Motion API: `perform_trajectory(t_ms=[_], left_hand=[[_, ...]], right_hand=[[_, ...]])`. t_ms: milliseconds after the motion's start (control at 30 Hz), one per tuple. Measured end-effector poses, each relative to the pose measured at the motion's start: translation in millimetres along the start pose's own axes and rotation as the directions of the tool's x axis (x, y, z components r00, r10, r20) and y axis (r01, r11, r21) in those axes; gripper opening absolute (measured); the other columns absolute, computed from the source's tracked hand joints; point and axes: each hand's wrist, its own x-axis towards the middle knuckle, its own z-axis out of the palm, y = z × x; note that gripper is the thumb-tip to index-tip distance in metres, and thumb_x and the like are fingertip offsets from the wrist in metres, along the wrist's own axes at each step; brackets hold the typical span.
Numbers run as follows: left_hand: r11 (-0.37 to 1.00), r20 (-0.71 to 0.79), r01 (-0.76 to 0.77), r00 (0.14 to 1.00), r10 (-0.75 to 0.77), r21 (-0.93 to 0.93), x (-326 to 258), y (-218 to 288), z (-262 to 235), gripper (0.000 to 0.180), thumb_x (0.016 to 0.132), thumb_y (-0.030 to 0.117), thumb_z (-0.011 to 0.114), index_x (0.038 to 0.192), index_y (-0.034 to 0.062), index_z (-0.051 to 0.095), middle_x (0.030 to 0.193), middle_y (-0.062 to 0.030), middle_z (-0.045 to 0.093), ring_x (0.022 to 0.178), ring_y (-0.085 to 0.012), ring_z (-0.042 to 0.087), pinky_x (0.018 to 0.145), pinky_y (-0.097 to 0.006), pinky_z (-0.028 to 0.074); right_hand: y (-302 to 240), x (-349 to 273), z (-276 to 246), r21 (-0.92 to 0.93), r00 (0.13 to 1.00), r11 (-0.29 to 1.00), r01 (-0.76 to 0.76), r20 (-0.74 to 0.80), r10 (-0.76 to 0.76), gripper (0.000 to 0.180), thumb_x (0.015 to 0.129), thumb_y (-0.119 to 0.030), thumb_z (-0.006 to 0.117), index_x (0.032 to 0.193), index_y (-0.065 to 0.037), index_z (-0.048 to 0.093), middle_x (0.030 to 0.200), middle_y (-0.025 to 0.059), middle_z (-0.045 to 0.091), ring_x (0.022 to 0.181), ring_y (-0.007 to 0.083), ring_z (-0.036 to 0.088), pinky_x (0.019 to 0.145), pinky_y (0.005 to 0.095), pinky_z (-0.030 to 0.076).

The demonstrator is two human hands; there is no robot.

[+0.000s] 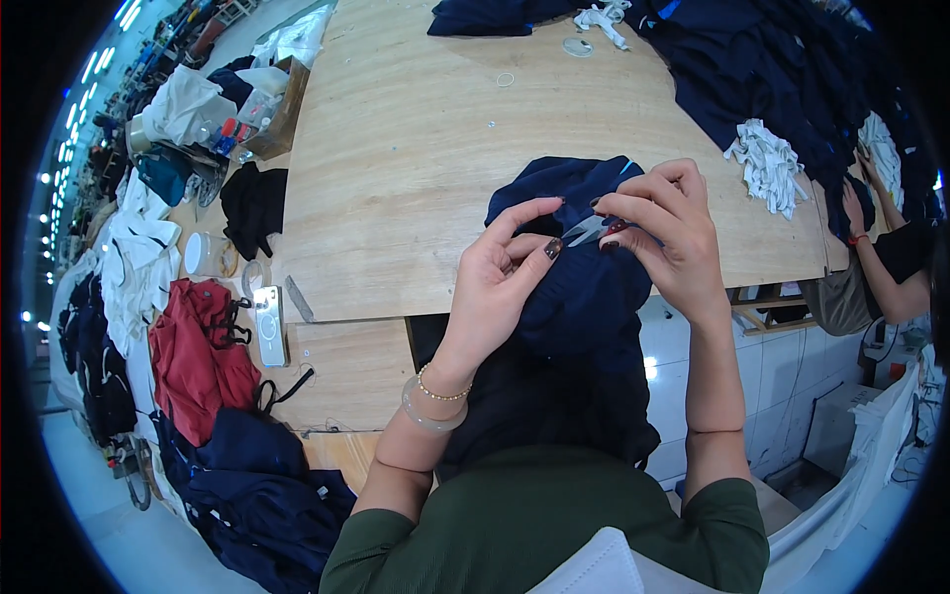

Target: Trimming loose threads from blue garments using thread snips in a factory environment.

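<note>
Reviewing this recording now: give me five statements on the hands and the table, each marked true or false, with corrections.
1. The right hand holds small snips. True.
2. Two bracelets circle the right wrist. False: the bracelets are on the left wrist.
3. Navy cloth lies beneath the snips. True.
4. The phone lies on top of the red garment. False: the phone lies beside the red garment.
5. Another person's hand shows at the right. True.
</note>
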Motion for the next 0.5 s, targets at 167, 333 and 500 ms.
perform_trajectory(t_ms=[167,333,500], left_hand=[[1.0,0.011,0.006,1.0,-0.006,0.023,-1,-1,-2,0.04,0.093,-0.001,0.057,0.132,-0.0024,0.05,0.095,-0.0049,0.068,0.087,-0.0033,0.058,0.079,-0.016,0.044],[0.998,0.041,-0.027,0.999,0.029,-0.064,-1,3,1,0.046,0.09,-0.002,0.061,0.134,-0.0012,0.048,0.093,-0.004,0.067,0.086,-0.0037,0.058,0.078,-0.016,0.043],[0.998,0.039,0.017,0.999,-0.014,-0.061,-1,1,-3,0.048,0.087,-0.003,0.063,0.133,-0.0007,0.048,0.09,-0.0028,0.067,0.082,-0.0032,0.057,0.074,-0.015,0.042]], right_hand=[[0,-2,1,0.05,0.999,0.998,-0.033,0.041,0.031,0.025,0.069,-0.014,0.075,0.094,-0.011,0.071,0.091,0.0002,0.064,0.09,0.0218,0.051,0.081,0.0341,0.038],[8,-6,9,0.293,0.983,0.938,-0.184,0.068,0.172,0.023,0.072,-0.019,0.076,0.091,-0.007,0.07,0.088,0.0026,0.066,0.091,0.0197,0.05,0.082,0.033,0.041],[5,-7,13,0.345,0.982,0.919,-0.191,0.071,0.177,0.024,0.072,-0.018,0.076,0.091,-0.006,0.07,0.089,0.0023,0.067,0.091,0.0187,0.05,0.084,0.032,0.04]])
